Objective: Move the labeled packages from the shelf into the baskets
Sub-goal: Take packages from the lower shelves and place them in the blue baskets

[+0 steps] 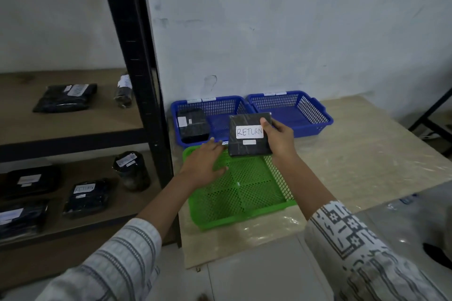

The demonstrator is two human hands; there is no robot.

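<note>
Fingers (266, 122) of the right hand (281, 140) grip the right edge of the RETURN package (241, 150), held above the green basket's (244, 221) far rim. The left hand (205, 161) is flat, fingers extended, over that basket's far left corner. Beyond, on the tabletop (354, 154), the left blue basket (215, 99) holds a second package (193, 127); the right blue basket (325, 117) adjoins it. More labeled packages lie on the shelf (73, 127) at left.

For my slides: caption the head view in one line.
Right hand holds a black RETURN package at the far rim of the green basket; open left hand reaches over it.
</note>
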